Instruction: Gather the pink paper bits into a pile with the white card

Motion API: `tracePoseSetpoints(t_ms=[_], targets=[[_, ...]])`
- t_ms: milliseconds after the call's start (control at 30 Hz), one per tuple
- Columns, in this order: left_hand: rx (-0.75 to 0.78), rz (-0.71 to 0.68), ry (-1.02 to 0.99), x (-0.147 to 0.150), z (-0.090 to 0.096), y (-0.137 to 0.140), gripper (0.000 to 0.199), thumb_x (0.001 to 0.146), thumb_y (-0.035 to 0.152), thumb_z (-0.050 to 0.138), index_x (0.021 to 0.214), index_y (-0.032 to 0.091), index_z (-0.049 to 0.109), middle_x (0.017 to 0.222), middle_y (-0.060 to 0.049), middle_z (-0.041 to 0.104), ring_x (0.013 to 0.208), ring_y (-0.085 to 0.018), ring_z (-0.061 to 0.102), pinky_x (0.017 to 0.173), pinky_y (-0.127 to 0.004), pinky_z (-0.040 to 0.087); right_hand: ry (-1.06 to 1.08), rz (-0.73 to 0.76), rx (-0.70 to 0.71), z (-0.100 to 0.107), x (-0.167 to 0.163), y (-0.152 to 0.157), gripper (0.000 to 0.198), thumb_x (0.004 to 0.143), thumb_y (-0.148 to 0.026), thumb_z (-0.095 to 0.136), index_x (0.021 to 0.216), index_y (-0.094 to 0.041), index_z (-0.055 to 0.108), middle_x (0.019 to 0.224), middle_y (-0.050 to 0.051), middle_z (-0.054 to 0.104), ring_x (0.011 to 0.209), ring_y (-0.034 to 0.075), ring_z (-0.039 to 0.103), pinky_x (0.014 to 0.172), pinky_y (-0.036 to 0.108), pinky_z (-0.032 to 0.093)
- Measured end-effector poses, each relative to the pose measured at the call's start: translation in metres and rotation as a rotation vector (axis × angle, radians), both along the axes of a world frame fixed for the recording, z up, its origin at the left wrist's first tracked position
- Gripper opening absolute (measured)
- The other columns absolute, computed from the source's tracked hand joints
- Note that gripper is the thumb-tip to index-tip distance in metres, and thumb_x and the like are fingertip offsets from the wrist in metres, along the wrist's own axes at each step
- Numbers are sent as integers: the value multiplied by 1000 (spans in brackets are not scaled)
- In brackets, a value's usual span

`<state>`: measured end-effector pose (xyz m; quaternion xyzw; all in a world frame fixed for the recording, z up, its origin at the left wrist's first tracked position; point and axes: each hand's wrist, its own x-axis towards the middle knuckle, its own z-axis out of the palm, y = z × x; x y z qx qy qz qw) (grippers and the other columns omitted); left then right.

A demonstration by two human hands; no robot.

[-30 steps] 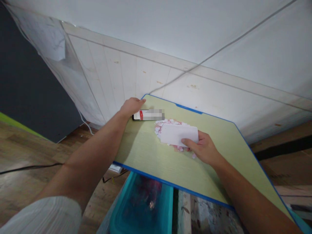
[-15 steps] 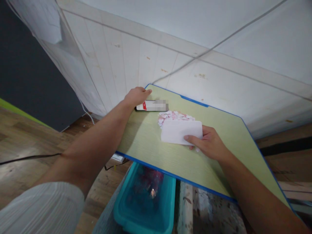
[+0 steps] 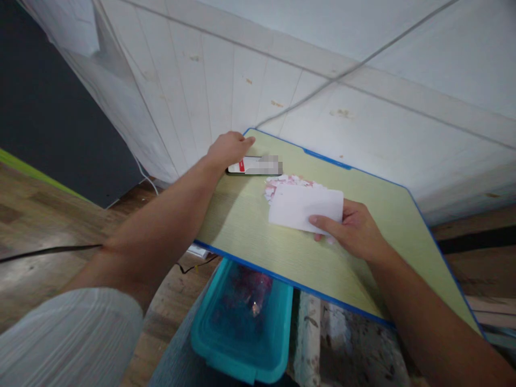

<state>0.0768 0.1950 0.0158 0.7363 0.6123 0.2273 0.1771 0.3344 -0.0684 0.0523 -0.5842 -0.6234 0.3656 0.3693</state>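
Observation:
A stiff white sheet of paper (image 3: 296,207) is pinched in my right hand (image 3: 357,228), thumb on top and fingers underneath. It is held low over a pile of small pink and white paper scraps (image 3: 282,181), covering part of them. My left hand (image 3: 229,148) grips the far left edge of the pale yellow-green tabletop (image 3: 250,247) with its blue rim; the fingers are mostly hidden at the edge. Close to that hand lies a phone (image 3: 253,165) with its screen lit and partly blurred out.
Below the tabletop's near edge sits a teal plastic basin (image 3: 242,344) with a shiny reddish wrapped item in it. A white panelled wall (image 3: 217,80) bounds the far side, crossed by a grey cable (image 3: 314,94). A brown cardboard box (image 3: 479,269) stands at the right.
The view has shifted slightly, so the table sits a little higher and further right. Both hands keep their holds; the white sheet has tilted slightly.

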Motion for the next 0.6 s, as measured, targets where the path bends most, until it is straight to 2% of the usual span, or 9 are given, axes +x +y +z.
tracePoseSetpoints(t_ms=[200, 367, 533, 600], targets=[[50, -10, -15, 2, 7, -10, 60, 93, 68, 43, 109, 20, 75, 114, -15, 73, 110, -30, 64, 97, -39, 48, -27, 66, -61, 5, -2, -1, 39, 75, -51, 87, 82, -14, 77, 65, 6, 75, 54, 19, 67, 49, 27, 55], [91, -24, -37, 4, 11, -19, 58, 95, 66, 42, 111, 20, 74, 115, -13, 73, 112, -28, 62, 98, -38, 47, -47, -6, -34, 6, -2, -1, 39, 77, -52, 85, 88, -14, 78, 67, 7, 75, 56, 19, 69, 52, 27, 56], [117, -54, -47, 7, 16, -27, 57, 97, 65, 41, 111, 20, 74, 114, -13, 73, 113, -29, 62, 100, -39, 45, -56, 63, -95, 11, -2, -1, 40, 73, -52, 87, 85, -15, 79, 67, 8, 76, 58, 21, 70, 53, 30, 59], [133, -61, -53, 7, 16, -28, 56, 97, 64, 41, 111, 20, 74, 114, -13, 73, 112, -29, 62, 100, -39, 46, -48, 44, -85, 11, -1, 0, 41, 73, -52, 87, 88, -15, 79, 69, 8, 77, 60, 22, 72, 54, 30, 59]])
